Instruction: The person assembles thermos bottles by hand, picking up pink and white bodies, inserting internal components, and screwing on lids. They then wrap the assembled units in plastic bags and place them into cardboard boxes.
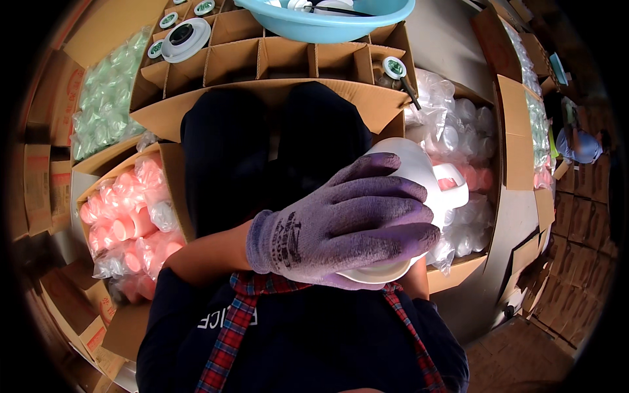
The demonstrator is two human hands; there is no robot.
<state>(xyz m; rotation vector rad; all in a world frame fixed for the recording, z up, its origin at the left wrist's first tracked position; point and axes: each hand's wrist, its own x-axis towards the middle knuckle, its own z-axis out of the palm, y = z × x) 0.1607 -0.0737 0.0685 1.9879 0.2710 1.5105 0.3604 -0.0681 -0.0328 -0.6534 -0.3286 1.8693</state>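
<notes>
My left hand, in a purple knit glove, is wrapped over a white plastic mug held sideways in front of my chest. The mug's handle sticks out to the right and its rim points down toward me. Only a bit of my right forearm shows beneath the mug; the right hand itself is hidden behind the mug and the glove. My dark-trousered knees are just beyond the hands.
A cardboard box with dividers stands ahead, holding white lids and a blue basin. Bagged pink cups sit in a box on the left, green ones farther left, and white cups on the right. Another person crouches far right.
</notes>
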